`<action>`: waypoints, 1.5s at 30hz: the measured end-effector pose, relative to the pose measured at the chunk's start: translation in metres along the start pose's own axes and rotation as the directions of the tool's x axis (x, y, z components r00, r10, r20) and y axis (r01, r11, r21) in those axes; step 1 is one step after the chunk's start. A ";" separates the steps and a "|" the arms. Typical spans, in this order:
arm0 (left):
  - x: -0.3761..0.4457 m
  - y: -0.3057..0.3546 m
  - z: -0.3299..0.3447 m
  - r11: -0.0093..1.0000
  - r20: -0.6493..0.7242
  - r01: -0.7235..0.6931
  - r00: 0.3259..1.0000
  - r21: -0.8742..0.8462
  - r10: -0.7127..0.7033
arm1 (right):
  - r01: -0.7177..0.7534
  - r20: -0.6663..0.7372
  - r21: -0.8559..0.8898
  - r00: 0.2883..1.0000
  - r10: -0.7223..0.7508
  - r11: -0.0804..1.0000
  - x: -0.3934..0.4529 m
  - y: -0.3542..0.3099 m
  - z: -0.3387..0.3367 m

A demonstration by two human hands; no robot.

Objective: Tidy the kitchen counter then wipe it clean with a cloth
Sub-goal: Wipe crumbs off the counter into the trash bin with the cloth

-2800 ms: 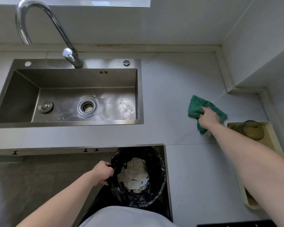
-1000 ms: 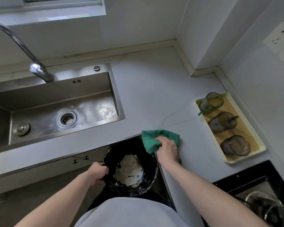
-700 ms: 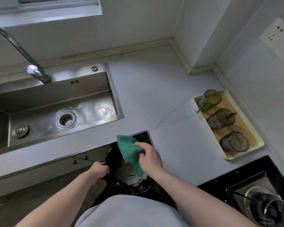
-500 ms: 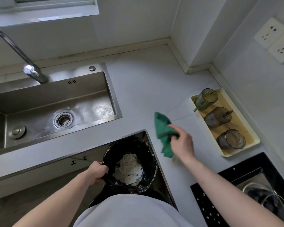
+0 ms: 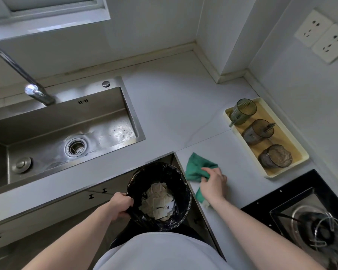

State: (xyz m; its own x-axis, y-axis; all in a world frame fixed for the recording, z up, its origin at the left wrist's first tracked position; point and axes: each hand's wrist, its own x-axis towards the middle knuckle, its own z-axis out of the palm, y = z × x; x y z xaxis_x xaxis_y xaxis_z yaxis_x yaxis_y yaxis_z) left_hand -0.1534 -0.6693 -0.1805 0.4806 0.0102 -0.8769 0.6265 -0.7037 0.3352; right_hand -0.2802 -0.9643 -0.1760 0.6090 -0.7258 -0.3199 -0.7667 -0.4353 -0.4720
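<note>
The pale tabletop (image 5: 183, 106) runs bare from the steel sink (image 5: 62, 129) to a cream tray (image 5: 302, 160) of three tumblers; no writing is legible. Its near edge meets a black-lined bin (image 5: 160, 195). The right hand (image 5: 213, 184) curls its fingers around the green cloth (image 5: 195, 168) there. The left hand (image 5: 119, 205) grips the bin's rim. The hob (image 5: 310, 221) is cut off.

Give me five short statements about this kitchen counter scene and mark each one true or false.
1. The right hand grips a green cloth on the pale grey counter. True.
2. The left hand rests in the steel sink. False: it holds the black bin bag rim.
3. Three tinted glass cups lie in the cream tray. True.
4. The bin is empty. False: it holds crumpled white paper.
5. The tray sits left of the sink. False: it is to the right.
</note>
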 end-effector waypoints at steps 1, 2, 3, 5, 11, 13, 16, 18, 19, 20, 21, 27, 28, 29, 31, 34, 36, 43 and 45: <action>0.000 0.000 0.001 1.000 0.002 0.001 1.000 0.005 -0.001 | 0.037 0.038 0.020 0.999 -0.038 0.999 -0.011 -0.011 0.010; 0.000 0.000 0.001 1.000 0.007 0.003 1.000 0.007 -0.003 | 0.069 0.086 0.050 0.994 -0.073 0.996 -0.022 -0.022 0.020; 0.001 0.000 0.001 1.000 0.013 0.004 1.000 0.008 -0.004 | 0.091 0.138 0.093 0.985 -0.103 0.992 -0.034 -0.034 0.029; 0.005 0.000 -0.001 1.000 0.025 0.011 1.000 0.018 -0.011 | 0.086 0.243 0.195 0.961 -0.133 0.977 -0.051 -0.054 0.040; 0.011 0.000 -0.011 0.997 0.066 -0.003 0.998 0.077 -0.002 | 0.028 0.195 0.383 0.975 -0.111 0.923 -0.065 -0.068 0.025; 0.013 0.000 -0.014 0.996 0.071 -0.013 0.997 0.093 0.006 | 0.017 0.088 0.439 0.994 -0.062 0.898 -0.060 -0.058 0.000; 0.014 -0.001 -0.016 0.992 0.068 -0.031 0.997 0.123 0.022 | 0.030 -0.074 0.451 0.997 0.004 0.892 -0.050 -0.029 -0.046; 0.015 0.001 -0.015 0.987 0.080 -0.045 0.996 0.153 0.033 | 0.020 -0.164 0.384 0.985 0.047 0.923 -0.040 -0.003 -0.073; 0.014 0.001 -0.015 0.984 0.080 -0.051 0.996 0.170 0.038 | 0.003 -0.202 0.340 0.977 0.069 0.941 -0.033 0.012 -0.084; 0.014 0.003 -0.014 0.980 0.085 -0.062 0.995 0.190 0.046 | -0.023 -0.234 0.284 0.968 0.093 0.958 -0.024 0.028 -0.093; 0.015 0.004 -0.014 0.975 0.090 -0.068 0.995 0.211 0.050 | -0.060 -0.249 0.216 0.962 0.114 0.975 -0.015 0.044 -0.098; 0.018 0.010 -0.012 0.954 0.141 -0.087 0.989 0.287 0.048 | -0.281 -0.037 -0.043 0.960 0.279 0.959 -0.010 0.070 -0.058; 0.020 0.010 -0.012 0.952 0.146 -0.089 0.988 0.294 0.048 | -0.275 -0.042 -0.058 0.961 0.273 0.960 -0.019 0.060 -0.043; 0.022 0.010 -0.013 0.949 0.146 -0.089 0.988 0.301 0.046 | -0.260 -0.046 -0.064 0.965 0.257 0.964 -0.029 0.047 -0.029; 0.023 0.009 -0.012 0.946 0.141 -0.090 0.989 0.312 0.048 | -0.202 -0.031 -0.060 0.979 0.200 0.978 -0.052 0.018 -0.001; 0.020 0.009 -0.011 0.947 0.144 -0.116 0.987 0.300 0.076 | -0.124 0.019 -0.022 0.992 0.125 0.992 -0.090 -0.013 0.036; 0.017 0.009 -0.011 0.949 0.160 -0.131 0.983 0.287 0.087 | -0.114 0.072 0.062 0.991 0.109 0.992 -0.109 -0.023 0.052; 0.007 0.006 -0.016 0.928 0.228 -0.166 0.969 0.334 0.091 | -0.138 0.060 0.301 0.990 0.125 0.944 -0.166 -0.025 0.056; 0.002 0.005 -0.015 0.919 0.235 -0.186 0.966 0.348 0.107 | -0.141 -0.023 0.424 0.986 0.166 0.895 -0.174 -0.019 0.037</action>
State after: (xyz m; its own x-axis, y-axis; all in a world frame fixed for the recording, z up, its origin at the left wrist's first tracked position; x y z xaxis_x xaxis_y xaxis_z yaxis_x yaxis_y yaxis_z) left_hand -0.1400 -0.6616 -0.1757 0.3868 -0.2323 -0.8924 0.2726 -0.8957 0.3513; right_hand -0.3642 -0.8101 -0.1423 0.4684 -0.8003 -0.3744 -0.6855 -0.0617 -0.7255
